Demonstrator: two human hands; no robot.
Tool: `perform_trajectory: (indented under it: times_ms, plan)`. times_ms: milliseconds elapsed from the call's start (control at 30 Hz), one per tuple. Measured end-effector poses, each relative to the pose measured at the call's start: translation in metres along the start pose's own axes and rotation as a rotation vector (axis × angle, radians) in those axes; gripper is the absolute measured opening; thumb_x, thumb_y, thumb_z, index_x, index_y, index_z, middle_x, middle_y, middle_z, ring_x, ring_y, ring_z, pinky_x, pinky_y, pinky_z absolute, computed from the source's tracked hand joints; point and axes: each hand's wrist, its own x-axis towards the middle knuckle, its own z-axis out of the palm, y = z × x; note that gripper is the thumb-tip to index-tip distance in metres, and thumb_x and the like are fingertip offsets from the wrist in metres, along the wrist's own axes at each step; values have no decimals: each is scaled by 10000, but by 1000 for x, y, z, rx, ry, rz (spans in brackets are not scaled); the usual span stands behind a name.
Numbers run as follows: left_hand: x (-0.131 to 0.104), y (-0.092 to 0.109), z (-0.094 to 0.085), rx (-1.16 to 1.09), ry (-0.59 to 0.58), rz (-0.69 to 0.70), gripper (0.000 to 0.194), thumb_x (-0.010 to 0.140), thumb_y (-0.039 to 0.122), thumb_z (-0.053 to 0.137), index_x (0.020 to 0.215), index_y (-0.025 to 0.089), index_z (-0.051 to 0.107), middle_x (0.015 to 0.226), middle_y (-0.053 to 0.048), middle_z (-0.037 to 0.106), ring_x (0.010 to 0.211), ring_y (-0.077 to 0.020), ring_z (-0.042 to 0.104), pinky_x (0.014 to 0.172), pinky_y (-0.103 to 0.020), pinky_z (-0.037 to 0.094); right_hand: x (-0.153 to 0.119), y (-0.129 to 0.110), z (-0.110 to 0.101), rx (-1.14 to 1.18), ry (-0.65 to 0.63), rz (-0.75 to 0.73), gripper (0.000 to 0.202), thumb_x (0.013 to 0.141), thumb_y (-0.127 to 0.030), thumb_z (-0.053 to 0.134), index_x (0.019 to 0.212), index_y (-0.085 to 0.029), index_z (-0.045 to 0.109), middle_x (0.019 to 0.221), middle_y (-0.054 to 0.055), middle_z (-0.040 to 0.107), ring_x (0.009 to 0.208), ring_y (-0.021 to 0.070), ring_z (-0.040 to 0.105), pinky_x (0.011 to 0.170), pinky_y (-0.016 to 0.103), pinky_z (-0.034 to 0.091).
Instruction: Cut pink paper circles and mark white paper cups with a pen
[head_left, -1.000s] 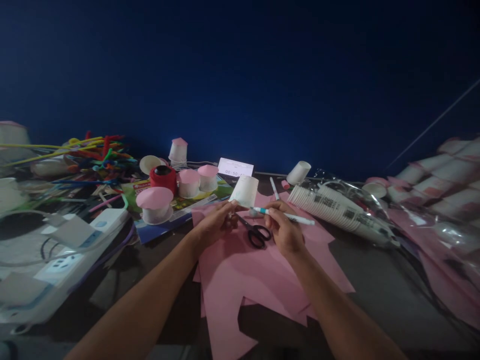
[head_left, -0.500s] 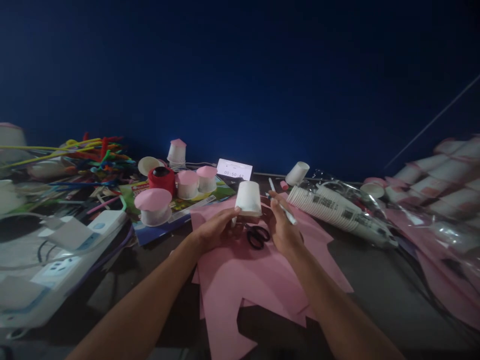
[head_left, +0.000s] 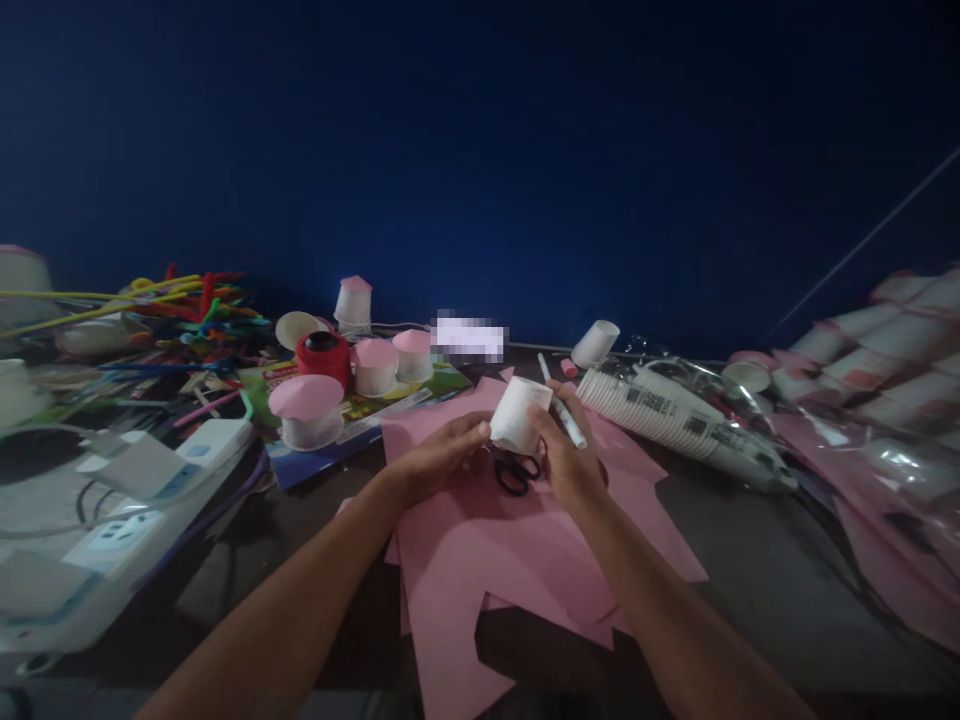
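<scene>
An upside-down white paper cup [head_left: 516, 415], tilted, is held between both hands in the middle of the view. My left hand [head_left: 454, 447] grips its lower left rim with closed fingers. My right hand [head_left: 564, 440] has fingers on the cup's right side and also holds a white pen [head_left: 570, 424], which slants along the hand. Black-handled scissors [head_left: 514, 474] lie just below the cup on pink paper sheets [head_left: 510, 550]; their blades are hidden.
Pink-topped white cups [head_left: 306, 412] and a red roll [head_left: 323, 362] stand at the left, before a pile of pipe cleaners [head_left: 206, 310]. A power strip [head_left: 120, 540] lies front left. Stacked cups in plastic [head_left: 649, 410] lie right, beyond them more cups [head_left: 877, 350].
The cup has tilted and moved slightly right and down. My right fingers now touch its side, with the pen still in that hand. My left hand has shifted slightly right.
</scene>
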Motion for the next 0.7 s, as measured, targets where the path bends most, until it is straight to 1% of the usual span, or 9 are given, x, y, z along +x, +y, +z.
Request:
perform_trajectory:
  times_ms: [100,200,333,467,567,633,700]
  plan:
    - [1,3,1,32,-27,15,563,738,450,703,1205,160,583,764,-4,563,502,-42,373,469,-194,238,-3,-3,1,-63,43,39,506,712,-393,733,1167,-292,535,1016,2,626,919,185,585,785,318,473]
    - [2,5,3,63,1,-8,605,716,426,723,1232,154,561,738,2,566,502,-49,378,475,-201,239,-3,-2,3,-37,60,43,495,705,-403,735,1146,-293,538,1029,2,626,910,184,585,772,312,474]
    - [2,5,6,123,40,-11,612,678,439,747,1189,146,581,798,-30,613,557,-78,454,504,-211,277,-2,-1,5,13,72,28,467,700,-398,737,1111,-275,551,1031,5,627,883,173,586,764,306,474]
    - [2,6,7,87,10,-9,579,669,409,762,1151,134,593,899,-74,637,708,-128,544,584,-221,344,-2,-1,6,15,69,21,459,700,-394,738,1103,-273,556,1035,4,622,896,173,582,782,312,472]
    - [2,5,8,96,27,-10,548,667,395,765,1113,120,602,874,-62,631,685,-113,528,581,-218,335,-2,1,6,22,55,35,483,702,-401,737,1129,-275,548,1007,6,627,900,186,585,777,330,479]
    - [2,5,9,95,51,-14,566,658,388,772,1119,117,588,862,-48,626,655,-98,511,571,-214,326,-2,2,6,20,50,38,498,700,-406,739,1138,-268,547,1001,10,633,902,195,592,770,340,485]
    - [1,4,10,69,67,-11,595,642,376,784,1131,115,567,863,-41,623,666,-98,518,579,-213,333,-2,4,6,23,53,35,498,700,-407,739,1138,-261,551,1019,15,637,909,199,598,772,348,491]
